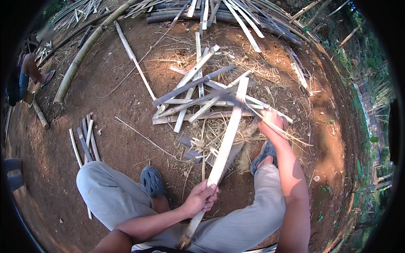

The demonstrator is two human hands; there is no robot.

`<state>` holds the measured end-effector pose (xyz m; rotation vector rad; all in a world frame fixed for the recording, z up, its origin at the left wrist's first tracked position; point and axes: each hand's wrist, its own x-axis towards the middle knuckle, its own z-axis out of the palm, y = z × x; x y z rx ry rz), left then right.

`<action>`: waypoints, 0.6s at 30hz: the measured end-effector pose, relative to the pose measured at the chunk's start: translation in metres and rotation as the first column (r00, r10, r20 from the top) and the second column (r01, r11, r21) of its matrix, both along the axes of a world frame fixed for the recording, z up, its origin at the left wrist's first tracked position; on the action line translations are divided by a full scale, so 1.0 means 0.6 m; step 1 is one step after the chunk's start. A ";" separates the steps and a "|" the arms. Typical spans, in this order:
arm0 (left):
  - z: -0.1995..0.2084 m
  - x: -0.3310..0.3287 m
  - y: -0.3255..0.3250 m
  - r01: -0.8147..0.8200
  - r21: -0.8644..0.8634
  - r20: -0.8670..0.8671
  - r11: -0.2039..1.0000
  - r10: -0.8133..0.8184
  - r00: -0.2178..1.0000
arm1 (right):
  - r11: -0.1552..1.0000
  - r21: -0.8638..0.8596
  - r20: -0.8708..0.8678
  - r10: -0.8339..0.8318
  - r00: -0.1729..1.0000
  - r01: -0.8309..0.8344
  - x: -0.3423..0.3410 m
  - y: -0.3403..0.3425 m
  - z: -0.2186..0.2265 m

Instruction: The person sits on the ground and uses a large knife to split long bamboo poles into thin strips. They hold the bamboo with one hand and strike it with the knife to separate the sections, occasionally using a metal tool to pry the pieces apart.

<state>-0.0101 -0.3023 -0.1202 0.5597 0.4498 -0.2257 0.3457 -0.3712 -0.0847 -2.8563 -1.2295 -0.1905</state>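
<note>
While farther forward, right hand point(272, 121) tight around knife point(237, 101), left hand point(201, 196) around bamboo strip point(224, 153).

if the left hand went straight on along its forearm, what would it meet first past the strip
Likely the right trouser leg, near its hem, though depth is unclear: the left hand could pass above.

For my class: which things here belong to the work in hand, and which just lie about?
In use:
pale bamboo strip, gripped by the left hand
dark blade across it, blurred, seemingly held by the right hand
thin peelings trailing by that hand

Apparently just lying about:
crossed strips on the ground beyond
loose strips at left
long pole, upper left
</note>
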 end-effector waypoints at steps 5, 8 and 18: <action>-0.013 0.015 0.006 -0.036 -0.003 -0.030 0.999 0.036 0.999 | 1.000 -0.002 -0.047 -0.012 0.999 0.012 -0.021 -0.003 -0.019; -0.007 0.005 0.016 -0.032 -0.055 0.000 0.998 0.032 0.999 | 0.939 0.089 0.003 0.332 0.943 -0.331 -0.027 -0.002 -0.024; -0.009 0.025 0.000 -0.012 -0.038 0.034 0.999 0.013 0.999 | 0.712 0.274 -0.352 -0.551 0.757 0.646 0.094 -0.069 -0.078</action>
